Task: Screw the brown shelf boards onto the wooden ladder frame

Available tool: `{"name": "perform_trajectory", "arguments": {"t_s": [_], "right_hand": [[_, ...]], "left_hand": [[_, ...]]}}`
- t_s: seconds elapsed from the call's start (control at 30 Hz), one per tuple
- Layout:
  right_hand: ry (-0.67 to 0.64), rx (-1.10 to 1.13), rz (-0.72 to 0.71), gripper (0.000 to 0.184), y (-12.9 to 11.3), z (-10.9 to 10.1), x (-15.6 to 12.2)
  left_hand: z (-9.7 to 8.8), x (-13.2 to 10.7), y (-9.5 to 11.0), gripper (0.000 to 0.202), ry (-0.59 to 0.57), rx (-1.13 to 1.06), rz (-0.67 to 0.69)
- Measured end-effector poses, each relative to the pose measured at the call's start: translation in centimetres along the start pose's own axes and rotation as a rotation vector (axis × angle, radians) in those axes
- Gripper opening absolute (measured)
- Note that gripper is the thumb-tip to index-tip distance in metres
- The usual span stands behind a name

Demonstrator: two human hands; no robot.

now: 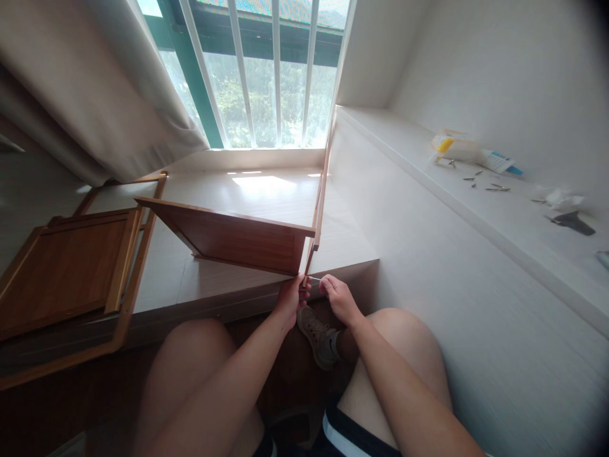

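My bare knees (197, 346) are hogging the foreground, and just past them my left hand (288, 299) is curled around the bottom end of a narrow wooden frame (323, 184). My right hand (335, 295), right beside it, pinches a thin metal rod (314, 279) with its tip at that same end.

Progress, best I can judge: the wooden panel (233, 238) is propped up at an angle just beyond my left hand, near corner right at the frame, so this joint looks half done at most. Loose metal fasteners (498, 188) lie on the ledge (409, 136) up to the right of my right hand, and a second framed panel (71, 270) lies well off to my left hand's left.

My fingers hide the joint, so can't tell if anything's actually fixed. The rod's tip is too tiny to make out, and that second frame runs out of view.
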State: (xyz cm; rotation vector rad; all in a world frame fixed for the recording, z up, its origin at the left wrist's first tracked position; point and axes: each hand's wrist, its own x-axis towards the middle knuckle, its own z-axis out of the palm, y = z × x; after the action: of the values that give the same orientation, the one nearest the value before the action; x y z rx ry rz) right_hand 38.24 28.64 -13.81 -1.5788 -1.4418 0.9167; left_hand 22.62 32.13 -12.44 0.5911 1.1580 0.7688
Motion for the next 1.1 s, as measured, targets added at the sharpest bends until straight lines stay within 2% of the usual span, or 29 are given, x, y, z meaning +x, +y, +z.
{"name": "perform_trajectory", "arguments": {"t_s": [0.63,1.1], "right_hand": [[0.024,0.043,0.009,0.038,0.76,0.46,0.21],[0.053,0.03,-0.009,0.038,0.23,0.43,0.11]], "left_hand": [[-0.17,0.34,-0.39,0.044,-0.011,0.006,0.005],[0.02,0.02,-0.04,0.041,0.002,0.0,0.003]]}}
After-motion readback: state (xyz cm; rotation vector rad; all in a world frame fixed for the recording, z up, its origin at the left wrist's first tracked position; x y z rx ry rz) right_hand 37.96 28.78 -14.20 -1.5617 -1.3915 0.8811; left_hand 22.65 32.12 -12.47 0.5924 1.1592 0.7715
